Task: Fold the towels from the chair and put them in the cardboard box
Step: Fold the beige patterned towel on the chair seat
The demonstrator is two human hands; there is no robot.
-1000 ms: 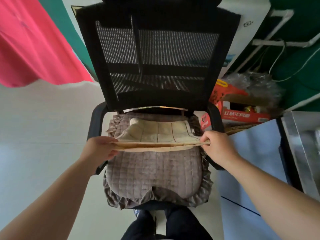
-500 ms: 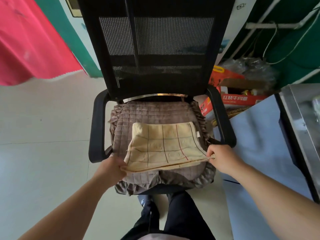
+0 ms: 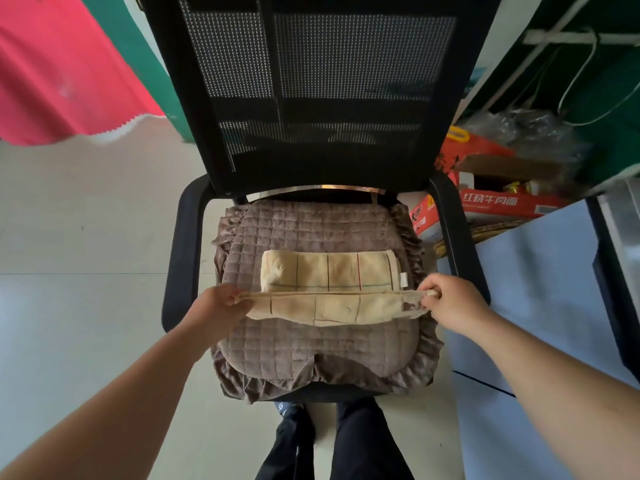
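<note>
A cream towel with thin coloured grid lines lies on the brown quilted cushion of a black mesh office chair. Its near half is lifted off the cushion and stretched taut between my hands. My left hand pinches the left corner. My right hand pinches the right corner, near the towel's small white label. A red cardboard box with an open top stands on the floor to the right behind the chair's armrest.
A pale blue surface and a dark-edged metal unit stand close on the right. Plastic bags and white pipes sit behind the box. Pink cloth hangs at upper left over light floor tiles. My dark-trousered legs are below the seat.
Half a second ago the towel lay spread near the seat's front edge with my hands at its near corners. Now the near edge is lifted and carried toward the backrest, doubling the towel.
</note>
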